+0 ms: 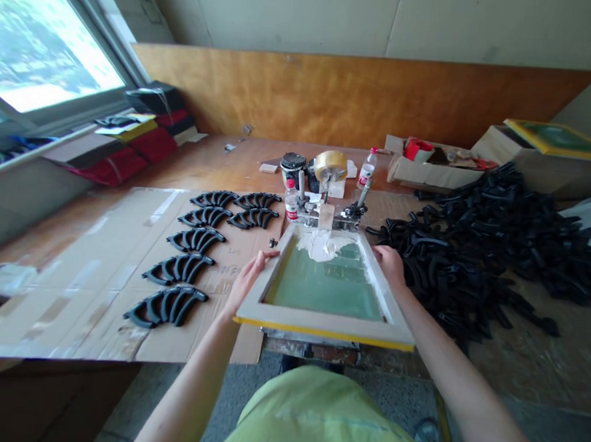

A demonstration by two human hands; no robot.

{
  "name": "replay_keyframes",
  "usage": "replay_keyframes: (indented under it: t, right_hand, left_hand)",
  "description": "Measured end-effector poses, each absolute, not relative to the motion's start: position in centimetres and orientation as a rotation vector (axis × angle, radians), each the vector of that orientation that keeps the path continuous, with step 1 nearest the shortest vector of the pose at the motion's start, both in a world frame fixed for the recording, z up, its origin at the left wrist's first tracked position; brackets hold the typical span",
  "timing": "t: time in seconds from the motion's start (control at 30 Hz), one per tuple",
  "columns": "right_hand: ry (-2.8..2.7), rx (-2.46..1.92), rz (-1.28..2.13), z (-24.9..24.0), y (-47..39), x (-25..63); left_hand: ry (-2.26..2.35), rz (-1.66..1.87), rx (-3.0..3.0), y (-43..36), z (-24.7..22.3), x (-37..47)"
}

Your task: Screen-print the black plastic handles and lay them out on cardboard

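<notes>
And here we have both hands on the screen frame (pixel 319 320), out in the middle at the near edge of the counter (pixel 252 161); the left hand (pixel 249 278) lies along one side rail with its fingers stretched forward, the right hand (pixel 389 265) grips the opposite rail, fingers over the edge; a matched hold, that, one hand to a side, which should keep the frame level across and leave the green mesh (pixel 321 286) untouched between them; at the far end the frame meets a metal clamp (pixel 356 213), so the back looks anchored while the hands look after the front, which seems to sit raised over the base below, though the exact gap is hard to tell; white paste (pixel 318 249) is bunched at that far end, right by a flat scraper (pixel 326 217), probably parked there to leave the rest of the mesh uncovered; behind the clamp stands a tape roll (pixel 330 163), perhaps serving as a counterweight; over on the left, black curved pieces (pixel 167 306) lie fanned in tidy groups on a cardboard sheet (pixel 108 249), spaced, it seems, so that the groups stay apart; on the right, a loose heap (pixel 516 221) of similar black parts sprawls close to the right arm, likely for easy reach!
</notes>
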State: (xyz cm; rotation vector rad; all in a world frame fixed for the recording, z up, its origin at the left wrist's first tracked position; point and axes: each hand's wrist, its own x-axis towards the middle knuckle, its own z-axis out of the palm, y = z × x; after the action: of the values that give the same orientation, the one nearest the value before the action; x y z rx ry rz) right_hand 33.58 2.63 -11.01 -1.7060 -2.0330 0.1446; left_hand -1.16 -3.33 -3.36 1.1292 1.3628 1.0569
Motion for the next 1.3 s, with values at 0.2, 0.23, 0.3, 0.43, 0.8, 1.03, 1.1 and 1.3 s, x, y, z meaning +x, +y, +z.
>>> replay_keyframes:
  t: [0.2, 0.23, 0.3, 0.43, 0.8, 1.03, 1.1, 1.3]
  right_hand:
    - [-2.112, -1.446, -0.075, -7.0, 8.7, 27.4]
    - [-2.211, -1.439, -0.073, -6.8, 9.5, 25.8]
    - [-2.367, -1.504, -0.004, -7.0, 10.2, 23.3]
    - [-2.523, -1.539, 0.139, -8.5, 8.3, 22.7]
    - [-2.657, -1.122, 0.154, -8.1, 4.0, 24.9]
    - [-2.586, -0.952, 0.183, -9.6, 2.3, 25.7]
    - [-2.506, -1.041, 0.246, -8.4, 3.9, 25.3]
    - [-2.223, -1.456, 0.179, -4.3, 11.1, 26.1]
  left_hand:
    - [1.424, 0.885, 0.979, -4.4, -11.9, -1.7]
    - [1.436, 0.879, 0.982, -4.2, -13.1, -1.6]
    - [1.453, 0.868, 1.011, -3.9, -14.9, -1.7]
    - [1.496, 0.843, 1.092, -3.9, -16.4, -2.4]
    - [1.501, 0.843, 1.062, -4.2, -14.8, -2.1]
    - [1.426, 0.870, 0.969, -4.5, -12.6, -1.5]
    - [1.429, 0.862, 0.958, -4.6, -11.3, -1.5]
    - [1.344, 0.903, 0.996, -4.2, -5.3, -2.0]
